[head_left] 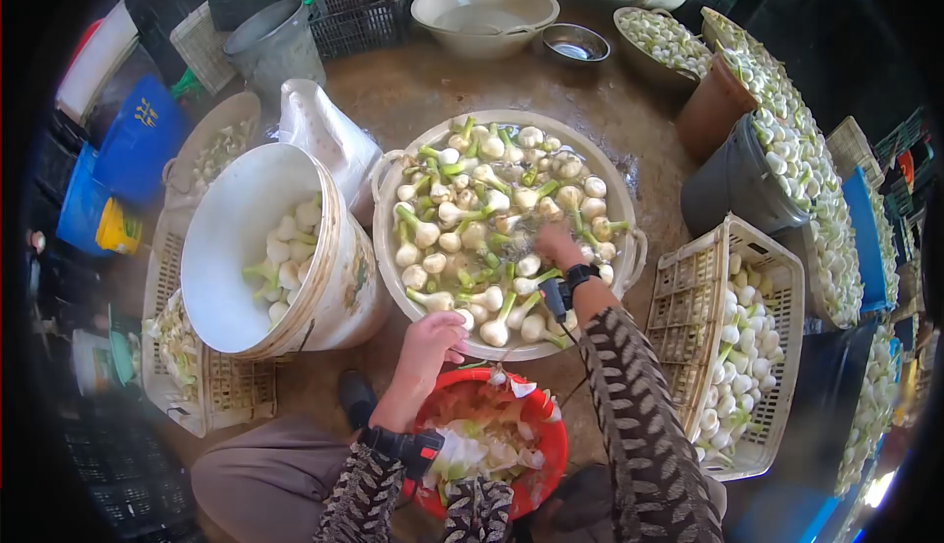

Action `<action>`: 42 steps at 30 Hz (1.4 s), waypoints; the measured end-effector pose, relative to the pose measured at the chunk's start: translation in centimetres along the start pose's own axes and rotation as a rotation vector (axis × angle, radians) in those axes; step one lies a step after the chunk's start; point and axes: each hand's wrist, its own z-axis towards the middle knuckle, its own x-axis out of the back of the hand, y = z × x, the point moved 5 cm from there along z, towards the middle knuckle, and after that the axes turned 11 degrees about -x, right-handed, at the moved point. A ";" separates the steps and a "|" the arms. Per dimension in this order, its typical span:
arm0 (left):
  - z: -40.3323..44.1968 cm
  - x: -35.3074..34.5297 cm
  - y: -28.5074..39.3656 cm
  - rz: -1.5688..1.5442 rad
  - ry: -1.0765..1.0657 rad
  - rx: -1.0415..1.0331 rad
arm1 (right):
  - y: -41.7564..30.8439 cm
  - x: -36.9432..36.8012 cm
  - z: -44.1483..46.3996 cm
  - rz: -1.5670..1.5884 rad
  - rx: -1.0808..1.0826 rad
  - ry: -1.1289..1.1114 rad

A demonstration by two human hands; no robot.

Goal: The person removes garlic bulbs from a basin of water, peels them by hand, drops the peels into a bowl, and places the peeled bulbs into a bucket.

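A wide beige basin [637, 248] holds water with many white bulbs [495, 200] on short green stems floating in it. My right hand [558, 245] reaches into the right part of the basin, its fingers down among the bulbs and hidden in splashing water. At the basin's lower left edge, my left hand [434, 343] is closed with its fingertips around a white bulb [465, 319]. Below both hands, between my knees, stands a red basin [558, 442] with peelings and scraps [482, 435] in it.
A white bucket [341, 277] with trimmed bulbs stands at the left, beside a white plastic bag [322, 135]. On the right are a crate [678, 292] of bulbs, a dark bucket [728, 186] and a brown one [715, 107]. Behind sits a basin of water [482, 48].
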 end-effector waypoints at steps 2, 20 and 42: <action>1.7 0.7 -0.9 0.236 -0.098 -0.041 | -2.2 6.3 -4.0 -0.008 0.186 -0.186; 9.9 -1.9 -1.2 1.010 -0.315 -0.292 | -5.8 13.2 -2.7 0.289 0.126 0.194; -15.0 -7.3 6.2 -0.098 -0.031 -0.442 | -12.3 24.4 -40.8 0.492 0.290 0.397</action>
